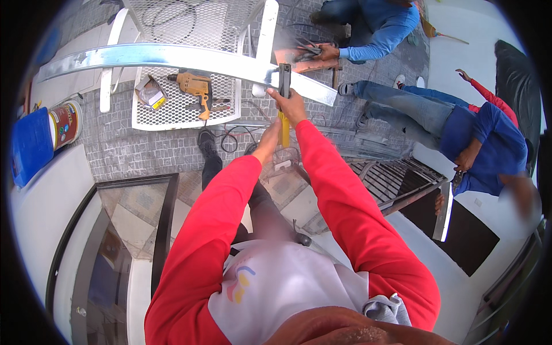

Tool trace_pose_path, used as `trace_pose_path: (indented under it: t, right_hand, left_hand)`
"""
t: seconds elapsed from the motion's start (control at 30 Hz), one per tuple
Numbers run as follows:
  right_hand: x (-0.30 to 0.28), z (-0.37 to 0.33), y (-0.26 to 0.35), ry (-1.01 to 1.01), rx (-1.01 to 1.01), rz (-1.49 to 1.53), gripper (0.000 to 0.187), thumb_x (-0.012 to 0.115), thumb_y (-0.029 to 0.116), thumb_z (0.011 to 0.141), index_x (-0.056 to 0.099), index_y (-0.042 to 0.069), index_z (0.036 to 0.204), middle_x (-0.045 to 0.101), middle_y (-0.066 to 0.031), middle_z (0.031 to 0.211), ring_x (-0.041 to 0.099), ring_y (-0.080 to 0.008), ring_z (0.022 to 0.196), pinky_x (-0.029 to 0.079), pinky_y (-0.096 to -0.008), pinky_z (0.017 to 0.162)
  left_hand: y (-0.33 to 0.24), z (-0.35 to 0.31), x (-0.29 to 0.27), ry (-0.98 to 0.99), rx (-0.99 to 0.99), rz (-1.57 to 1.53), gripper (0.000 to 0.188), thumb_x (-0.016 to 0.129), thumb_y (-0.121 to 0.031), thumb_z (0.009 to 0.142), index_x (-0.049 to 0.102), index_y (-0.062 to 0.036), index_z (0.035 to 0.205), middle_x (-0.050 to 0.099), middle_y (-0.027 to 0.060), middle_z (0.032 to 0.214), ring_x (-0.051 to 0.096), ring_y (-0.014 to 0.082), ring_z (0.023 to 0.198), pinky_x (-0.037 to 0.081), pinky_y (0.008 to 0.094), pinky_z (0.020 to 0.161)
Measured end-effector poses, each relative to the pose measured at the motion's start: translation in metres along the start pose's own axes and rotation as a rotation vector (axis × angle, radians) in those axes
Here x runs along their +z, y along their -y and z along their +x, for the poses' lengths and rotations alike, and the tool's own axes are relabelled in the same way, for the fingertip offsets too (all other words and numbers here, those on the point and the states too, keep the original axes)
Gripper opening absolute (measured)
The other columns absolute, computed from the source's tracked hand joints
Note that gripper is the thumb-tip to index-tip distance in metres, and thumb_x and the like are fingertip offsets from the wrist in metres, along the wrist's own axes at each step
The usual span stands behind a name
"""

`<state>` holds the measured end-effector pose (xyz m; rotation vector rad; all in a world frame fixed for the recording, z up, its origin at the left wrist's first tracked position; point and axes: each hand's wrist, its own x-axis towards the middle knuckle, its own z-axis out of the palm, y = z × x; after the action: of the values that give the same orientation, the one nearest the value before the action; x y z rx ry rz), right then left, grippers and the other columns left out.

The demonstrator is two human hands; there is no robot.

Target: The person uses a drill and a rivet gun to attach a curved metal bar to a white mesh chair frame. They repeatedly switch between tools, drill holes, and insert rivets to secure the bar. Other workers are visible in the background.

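A long shiny metal stud [149, 56] lies across white metal supports in front of me. Over its right part stands a tool with a dark metal head and yellow handle [284, 129]; I cannot make out its exact kind. My right hand [293, 107] is closed around the tool's middle, one finger reaching left to the stud's near edge. Lower down, my left hand [267, 142] closes on the yellow handle from the left side; its fingertips are partly hidden.
A yellow drill [195, 89] and an opened small box [150, 92] rest on a white mesh table [172, 122]. Cables lie on the paving. At left are a paint bucket [66, 123] and blue container [30, 144]. Co-workers stand right, one holding a metal piece [443, 213].
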<state>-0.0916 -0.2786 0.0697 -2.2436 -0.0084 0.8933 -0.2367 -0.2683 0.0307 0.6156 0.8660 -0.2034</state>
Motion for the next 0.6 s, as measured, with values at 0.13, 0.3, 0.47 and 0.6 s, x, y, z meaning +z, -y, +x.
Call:
trace_pose_path:
  t: [0.13, 0.3, 0.47, 0.6]
  right_hand:
    - [-0.002, -0.041, -0.017, -0.189, -0.225, -0.229, 0.064, 0.082, 0.046, 0.086, 0.065, -0.004, 0.123, 0.07, -0.0182, 0.104, 0.068, -0.0295, 0.094, 0.054, -0.04, 0.084]
    - [-0.011, -0.102, -0.031, -0.164, -0.206, -0.409, 0.06, 0.074, 0.031, 0.089, 0.06, -0.003, 0.136, 0.069, -0.0225, 0.119, 0.069, -0.032, 0.106, 0.054, -0.0419, 0.091]
    - [-0.072, -0.088, 0.013, 0.134, -0.051, 0.034, 0.05, 0.07, 0.024, 0.094, 0.062, -0.005, 0.134, 0.07, -0.0101, 0.107, 0.067, -0.0184, 0.091, 0.055, -0.0335, 0.077]
    - [-0.069, -0.08, 0.013, 0.174, -0.176, -0.2, 0.045, 0.07, 0.024, 0.094, 0.065, -0.005, 0.128, 0.071, -0.0111, 0.104, 0.067, -0.0192, 0.091, 0.054, -0.0345, 0.077]
  left_hand:
    - [0.015, 0.018, -0.008, 0.033, -0.041, -0.065, 0.055, 0.046, -0.049, 0.109, 0.057, -0.0031, 0.137, 0.069, 0.0112, 0.119, 0.068, 0.022, 0.102, 0.054, 0.0381, 0.086]
    - [0.025, 0.028, -0.007, -0.054, -0.002, 0.043, 0.054, 0.048, -0.05, 0.108, 0.062, -0.0018, 0.129, 0.069, 0.0126, 0.116, 0.068, 0.0211, 0.104, 0.054, 0.0363, 0.087]
    - [0.011, 0.014, -0.007, -0.116, -0.039, 0.101, 0.05, 0.049, -0.048, 0.108, 0.058, -0.003, 0.128, 0.066, 0.01, 0.106, 0.07, 0.0196, 0.087, 0.061, 0.0357, 0.068]
    - [-0.007, 0.003, 0.002, -0.098, -0.075, 0.072, 0.053, 0.049, -0.053, 0.107, 0.055, -0.0063, 0.132, 0.065, 0.0095, 0.113, 0.07, 0.0224, 0.093, 0.06, 0.0391, 0.072]
